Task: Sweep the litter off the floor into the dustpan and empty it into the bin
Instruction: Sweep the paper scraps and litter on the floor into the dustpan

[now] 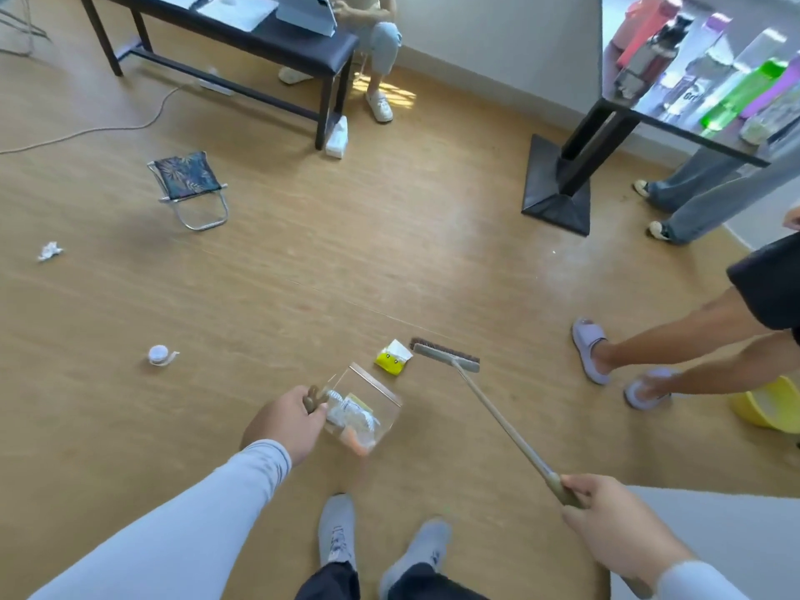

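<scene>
My left hand (288, 420) grips the brown handle of a clear dustpan (381, 398) that holds white crumpled litter and an orange piece. My right hand (606, 519) grips the long handle of a broom (446, 355), whose brush head rests on the wood floor just right of a yellow and white wrapper (393, 358). The wrapper lies between the brush and the dustpan's open lip. A small white roll (161, 355) and a crumpled white paper (50, 251) lie on the floor to the left.
A folding stool (190, 188) stands at the left. A dark bench (242, 41) with a seated person is at the back. A table's black base (558, 188) is at the right, near people's legs (649, 352) and a yellow tub (770, 407).
</scene>
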The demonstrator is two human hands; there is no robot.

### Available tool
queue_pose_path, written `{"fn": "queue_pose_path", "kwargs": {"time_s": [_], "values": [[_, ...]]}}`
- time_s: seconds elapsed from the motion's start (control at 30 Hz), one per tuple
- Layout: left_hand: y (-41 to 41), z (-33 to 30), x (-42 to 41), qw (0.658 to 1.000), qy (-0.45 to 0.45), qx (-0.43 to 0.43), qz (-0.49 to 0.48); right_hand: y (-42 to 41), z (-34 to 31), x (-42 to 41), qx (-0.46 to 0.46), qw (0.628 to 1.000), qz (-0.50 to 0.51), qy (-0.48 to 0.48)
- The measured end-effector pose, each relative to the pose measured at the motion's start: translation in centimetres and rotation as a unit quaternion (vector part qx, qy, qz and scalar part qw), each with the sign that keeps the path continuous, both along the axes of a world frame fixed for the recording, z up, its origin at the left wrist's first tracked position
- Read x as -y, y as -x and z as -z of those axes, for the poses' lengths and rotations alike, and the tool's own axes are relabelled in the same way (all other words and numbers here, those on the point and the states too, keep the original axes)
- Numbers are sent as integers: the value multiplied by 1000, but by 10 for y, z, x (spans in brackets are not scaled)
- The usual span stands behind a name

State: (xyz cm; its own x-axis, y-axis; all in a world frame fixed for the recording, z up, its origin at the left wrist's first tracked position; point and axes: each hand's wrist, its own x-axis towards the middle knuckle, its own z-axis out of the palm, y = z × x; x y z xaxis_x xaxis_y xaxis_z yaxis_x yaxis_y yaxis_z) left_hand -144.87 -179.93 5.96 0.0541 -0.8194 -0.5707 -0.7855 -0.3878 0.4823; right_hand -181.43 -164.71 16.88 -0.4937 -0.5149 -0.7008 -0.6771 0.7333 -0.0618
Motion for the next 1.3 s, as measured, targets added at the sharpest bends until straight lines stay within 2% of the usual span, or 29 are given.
{"fn": "queue_pose_path", "kwargs": {"time_s": [0.3,0.43,0.7,0.93,1.13,1.3], "values": [[54,44,54,997,-32,52,46,25,54,109,10,999,-26,-24],[78,52,61,996,-24,76,49,28,80,123,-6,994,-91,-66],[79,54,62,994,-18,100,48,70,69,95,-26,955,-252,-154],[85,53,60,993,-11,103,50,115,25,71,-46,930,-339,-134],[82,55,59,993,-5,105,50,122,15,52,-76,935,-332,-95],[82,53,57,993,-2,107,54,122,10,43,-112,934,-322,-107]]}}
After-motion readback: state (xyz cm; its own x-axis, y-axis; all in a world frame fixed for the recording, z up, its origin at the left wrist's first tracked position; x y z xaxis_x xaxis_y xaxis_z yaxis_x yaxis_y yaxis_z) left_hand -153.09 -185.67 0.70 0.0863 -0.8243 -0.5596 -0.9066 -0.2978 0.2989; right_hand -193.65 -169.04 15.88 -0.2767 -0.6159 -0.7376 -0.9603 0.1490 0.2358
